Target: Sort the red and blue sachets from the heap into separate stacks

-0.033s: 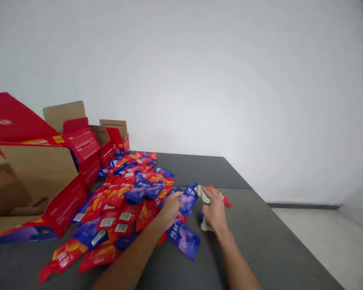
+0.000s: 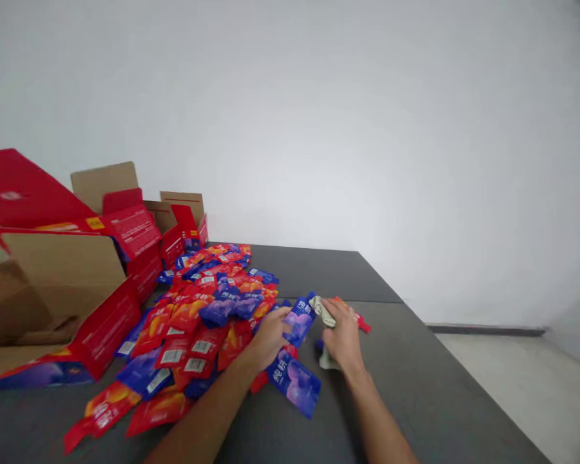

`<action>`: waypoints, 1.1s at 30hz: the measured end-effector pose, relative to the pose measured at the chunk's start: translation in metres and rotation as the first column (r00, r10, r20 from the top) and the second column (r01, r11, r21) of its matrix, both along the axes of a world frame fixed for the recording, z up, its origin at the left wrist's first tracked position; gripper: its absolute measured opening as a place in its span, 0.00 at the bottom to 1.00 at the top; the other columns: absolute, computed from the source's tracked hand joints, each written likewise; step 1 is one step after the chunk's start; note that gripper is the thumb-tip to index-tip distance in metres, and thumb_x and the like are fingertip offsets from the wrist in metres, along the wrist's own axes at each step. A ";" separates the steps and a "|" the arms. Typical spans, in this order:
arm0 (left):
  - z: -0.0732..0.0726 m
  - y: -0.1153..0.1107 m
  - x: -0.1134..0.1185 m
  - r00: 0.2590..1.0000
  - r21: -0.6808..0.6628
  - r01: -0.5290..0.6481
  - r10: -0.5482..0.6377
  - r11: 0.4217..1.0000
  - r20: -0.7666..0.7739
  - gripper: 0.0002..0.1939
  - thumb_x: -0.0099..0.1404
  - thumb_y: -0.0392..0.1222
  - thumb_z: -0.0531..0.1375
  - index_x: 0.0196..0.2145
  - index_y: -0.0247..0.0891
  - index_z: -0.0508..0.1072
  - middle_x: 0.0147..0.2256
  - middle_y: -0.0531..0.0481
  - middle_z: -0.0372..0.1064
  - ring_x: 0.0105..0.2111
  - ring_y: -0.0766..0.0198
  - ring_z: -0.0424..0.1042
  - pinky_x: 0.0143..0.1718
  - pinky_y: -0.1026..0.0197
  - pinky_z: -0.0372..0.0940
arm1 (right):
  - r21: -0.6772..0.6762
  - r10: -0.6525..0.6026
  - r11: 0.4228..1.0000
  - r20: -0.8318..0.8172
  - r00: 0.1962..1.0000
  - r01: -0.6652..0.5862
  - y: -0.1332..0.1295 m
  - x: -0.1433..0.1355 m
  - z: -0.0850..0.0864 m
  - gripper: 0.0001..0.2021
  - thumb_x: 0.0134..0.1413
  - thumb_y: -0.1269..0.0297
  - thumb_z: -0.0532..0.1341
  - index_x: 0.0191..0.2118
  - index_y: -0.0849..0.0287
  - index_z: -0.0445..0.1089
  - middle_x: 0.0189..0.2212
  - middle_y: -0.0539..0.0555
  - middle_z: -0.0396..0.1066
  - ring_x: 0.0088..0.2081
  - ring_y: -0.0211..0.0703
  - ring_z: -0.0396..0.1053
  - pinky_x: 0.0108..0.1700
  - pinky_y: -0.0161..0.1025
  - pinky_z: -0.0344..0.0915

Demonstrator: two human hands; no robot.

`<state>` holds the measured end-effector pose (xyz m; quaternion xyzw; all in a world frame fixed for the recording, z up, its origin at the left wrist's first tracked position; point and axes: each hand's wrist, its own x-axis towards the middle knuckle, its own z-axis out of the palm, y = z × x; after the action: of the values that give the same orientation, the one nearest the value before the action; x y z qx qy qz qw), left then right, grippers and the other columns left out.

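Two bare hands reach over a dark grey counter (image 2: 396, 393), in front of a plain white wall (image 2: 290, 129). A broad heap of red and blue packets (image 2: 193, 316) spreads from near the counter's far edge toward the near edge, crowding close against the left hand (image 2: 269, 338). Left of the heap, several open cardboard boxes (image 2: 104, 328) stand in a row with raised flaps. Past the counter's slanting right edge lies pale floor (image 2: 507, 354).

The left hand is nearly closed, pinching one side of a blue packet (image 2: 299, 320), which is held between the hands, right of the heap. The right hand (image 2: 342, 335) is curled, its fingers bent over a crumpled pale cloth (image 2: 323, 310) that meets the packet's far corner. Another blue packet (image 2: 296, 386) lies nearer the near edge, and a red packet (image 2: 362, 323) pokes out beyond the right hand.

The counter's near edge is out of view, and the nearest box is cut off at the left. The left forearm covers part of the heap. A dark blue patch under the right hand is too covered to identify.

The packets look flat and glossy, with fruit pictures or white barcode labels; the boxes are red outside, bare brown inside.
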<state>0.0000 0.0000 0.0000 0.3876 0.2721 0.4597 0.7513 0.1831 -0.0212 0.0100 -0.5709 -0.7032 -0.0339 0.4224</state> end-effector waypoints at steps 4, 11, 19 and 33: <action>0.001 -0.013 -0.023 0.992 0.020 0.078 -0.080 0.997 0.095 0.26 0.45 0.23 0.58 0.44 0.37 0.71 0.38 0.48 0.72 0.32 0.64 0.72 0.36 0.60 0.68 | 0.064 0.106 0.992 -0.013 0.994 -0.105 -0.005 -0.018 0.004 0.35 0.39 0.83 0.51 0.56 0.57 0.69 0.53 0.57 0.69 0.53 0.51 0.62 0.56 0.51 0.59; 0.000 -0.018 -0.037 0.974 0.064 0.133 -0.143 0.989 0.174 0.41 0.47 0.22 0.61 0.58 0.44 0.64 0.47 0.46 0.71 0.36 0.63 0.72 0.39 0.60 0.66 | 0.049 0.223 0.973 0.025 0.974 -0.224 -0.015 -0.040 0.003 0.37 0.41 0.84 0.51 0.59 0.54 0.65 0.57 0.55 0.65 0.51 0.50 0.62 0.52 0.51 0.60; 0.000 -0.009 -0.047 0.972 0.118 0.073 -0.097 0.990 0.213 0.43 0.42 0.20 0.58 0.57 0.45 0.67 0.47 0.47 0.71 0.41 0.61 0.71 0.36 0.65 0.65 | -0.027 0.372 0.928 0.129 0.919 -0.372 -0.025 -0.065 0.004 0.35 0.42 0.83 0.54 0.58 0.51 0.66 0.56 0.52 0.68 0.48 0.49 0.63 0.49 0.48 0.61; -0.001 -0.012 -0.041 0.975 0.167 0.071 -0.104 0.983 0.194 0.44 0.40 0.20 0.56 0.56 0.44 0.68 0.47 0.47 0.71 0.41 0.60 0.71 0.34 0.66 0.63 | -0.055 0.344 0.939 0.149 0.927 -0.340 -0.026 -0.064 0.008 0.34 0.43 0.83 0.54 0.57 0.52 0.67 0.56 0.51 0.68 0.46 0.49 0.62 0.48 0.47 0.62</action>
<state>-0.0407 -0.0116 -0.0011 0.4092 0.1395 0.4833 0.7613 0.1190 -0.0470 0.0176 -0.4409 -0.8233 0.0053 0.3575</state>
